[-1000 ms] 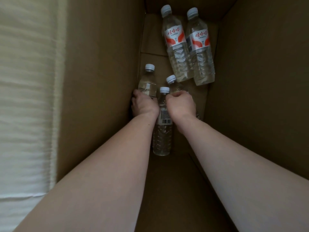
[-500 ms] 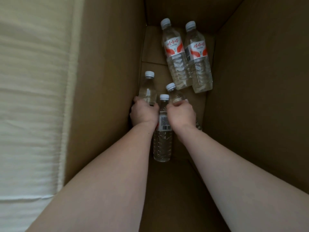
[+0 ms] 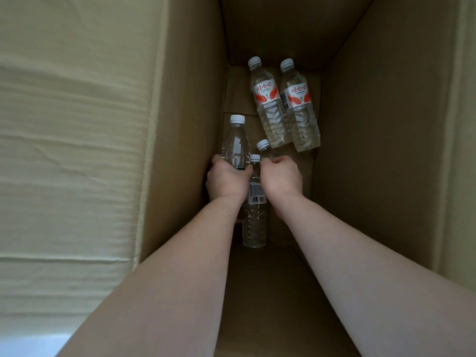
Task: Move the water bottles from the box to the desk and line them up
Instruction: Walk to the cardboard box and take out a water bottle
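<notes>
Nearest, a loose bottle (image 3: 254,222) lay untouched on the floor of the box (image 3: 373,150) between both wrists. The left hand (image 3: 226,180) had curled round a bottle by the left wall (image 3: 235,148), now raised higher than a second earlier; the right hand (image 3: 280,179) gripped a second bottle (image 3: 263,146), body hidden. Likely both lifts were starting. Farther back two labelled bottles (image 3: 269,106) waited side by side; no desk showed

Five clear white-capped water bottles (image 3: 270,109) lie inside the cardboard box (image 3: 373,124).
</notes>
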Action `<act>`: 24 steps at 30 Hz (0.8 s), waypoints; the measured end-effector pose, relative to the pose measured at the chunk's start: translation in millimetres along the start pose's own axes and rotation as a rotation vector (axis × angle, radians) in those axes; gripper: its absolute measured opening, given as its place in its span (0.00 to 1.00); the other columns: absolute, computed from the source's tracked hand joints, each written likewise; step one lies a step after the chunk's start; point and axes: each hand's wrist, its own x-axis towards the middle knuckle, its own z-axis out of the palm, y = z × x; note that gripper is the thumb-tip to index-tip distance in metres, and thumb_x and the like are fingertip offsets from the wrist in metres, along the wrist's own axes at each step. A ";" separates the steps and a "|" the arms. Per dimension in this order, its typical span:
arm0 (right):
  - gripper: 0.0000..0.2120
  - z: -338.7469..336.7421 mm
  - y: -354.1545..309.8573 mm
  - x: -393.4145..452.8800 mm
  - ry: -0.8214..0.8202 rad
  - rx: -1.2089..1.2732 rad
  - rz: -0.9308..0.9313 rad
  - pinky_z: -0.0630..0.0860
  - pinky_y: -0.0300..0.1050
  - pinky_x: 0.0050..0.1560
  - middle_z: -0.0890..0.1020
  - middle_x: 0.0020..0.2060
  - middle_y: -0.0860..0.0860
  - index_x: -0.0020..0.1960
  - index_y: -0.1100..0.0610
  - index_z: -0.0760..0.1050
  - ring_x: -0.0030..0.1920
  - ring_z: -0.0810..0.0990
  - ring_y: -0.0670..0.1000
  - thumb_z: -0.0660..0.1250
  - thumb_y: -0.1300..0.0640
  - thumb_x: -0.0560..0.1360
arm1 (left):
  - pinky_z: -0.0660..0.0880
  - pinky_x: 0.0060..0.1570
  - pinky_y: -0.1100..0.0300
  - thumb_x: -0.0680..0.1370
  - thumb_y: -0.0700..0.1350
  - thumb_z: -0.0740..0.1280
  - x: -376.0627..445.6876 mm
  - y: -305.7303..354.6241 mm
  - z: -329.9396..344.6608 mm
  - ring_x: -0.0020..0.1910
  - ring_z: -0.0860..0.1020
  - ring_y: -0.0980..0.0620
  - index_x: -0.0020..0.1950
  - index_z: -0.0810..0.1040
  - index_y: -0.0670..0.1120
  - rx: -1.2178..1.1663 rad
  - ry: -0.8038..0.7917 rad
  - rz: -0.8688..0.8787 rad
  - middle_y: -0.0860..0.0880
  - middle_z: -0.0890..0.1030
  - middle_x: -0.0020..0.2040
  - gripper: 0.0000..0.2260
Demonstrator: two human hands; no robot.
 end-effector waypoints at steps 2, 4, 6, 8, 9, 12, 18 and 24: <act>0.09 -7.6 -2.6 -8.9 -0.011 0.007 -0.012 0.78 0.59 0.60 0.81 0.55 0.54 0.55 0.52 0.74 0.57 0.80 0.57 0.63 0.49 0.79 | 0.66 0.29 0.66 0.73 0.54 0.77 -7.9 5.1 -9.2 0.39 0.77 0.56 0.61 0.76 0.47 -0.035 -0.028 0.002 0.54 0.81 0.47 0.21; 0.11 -16.4 -6.1 -17.7 -0.015 0.007 -0.016 0.78 0.59 0.59 0.81 0.55 0.54 0.57 0.53 0.74 0.55 0.80 0.57 0.62 0.49 0.79 | 0.66 0.29 0.66 0.72 0.54 0.77 -15.0 10.9 -18.2 0.40 0.78 0.56 0.59 0.77 0.48 -0.080 -0.053 0.003 0.57 0.78 0.44 0.20; 0.11 -26.5 -9.9 -25.8 -0.007 -0.004 -0.036 0.79 0.58 0.57 0.81 0.53 0.53 0.58 0.53 0.75 0.53 0.80 0.55 0.61 0.49 0.79 | 0.70 0.32 0.64 0.72 0.54 0.78 -22.8 16.8 -27.0 0.45 0.80 0.54 0.59 0.77 0.49 -0.135 -0.075 0.008 0.55 0.80 0.46 0.20; 0.11 -36.8 -13.6 -34.3 -0.002 0.000 -0.068 0.80 0.55 0.53 0.81 0.51 0.52 0.58 0.53 0.74 0.49 0.80 0.53 0.61 0.49 0.80 | 0.74 0.36 0.62 0.71 0.54 0.77 -33.2 23.1 -36.2 0.47 0.81 0.53 0.59 0.77 0.50 -0.178 -0.092 0.014 0.54 0.82 0.49 0.20; 0.10 -41.4 -15.6 -38.7 -0.005 0.003 -0.087 0.80 0.53 0.50 0.81 0.50 0.51 0.58 0.52 0.74 0.48 0.80 0.52 0.61 0.49 0.80 | 0.76 0.38 0.60 0.71 0.55 0.77 -38.9 26.3 -41.2 0.47 0.82 0.53 0.59 0.77 0.51 -0.206 -0.102 0.014 0.53 0.82 0.50 0.20; 0.10 -52.0 -22.3 -52.7 -0.026 -0.004 -0.134 0.76 0.45 0.40 0.81 0.50 0.51 0.58 0.53 0.75 0.47 0.80 0.50 0.61 0.49 0.81 | 0.82 0.49 0.53 0.71 0.54 0.77 -55.4 36.2 -54.9 0.49 0.83 0.51 0.60 0.77 0.51 -0.292 -0.151 0.008 0.52 0.83 0.51 0.21; 0.07 -73.8 -37.4 -78.9 -0.087 0.027 -0.183 0.76 0.42 0.38 0.81 0.48 0.51 0.55 0.51 0.73 0.46 0.82 0.50 0.60 0.49 0.82 | 0.80 0.39 0.60 0.73 0.55 0.77 -85.1 46.5 -84.9 0.47 0.85 0.54 0.60 0.80 0.54 -0.415 -0.293 0.016 0.53 0.86 0.49 0.18; 0.07 -87.4 -48.5 -96.9 -0.128 0.049 -0.228 0.78 0.41 0.41 0.80 0.46 0.48 0.56 0.51 0.71 0.46 0.80 0.48 0.59 0.49 0.82 | 0.82 0.52 0.51 0.76 0.54 0.75 -107.5 55.0 -105.3 0.52 0.86 0.48 0.65 0.78 0.50 -0.519 -0.405 0.030 0.48 0.87 0.53 0.20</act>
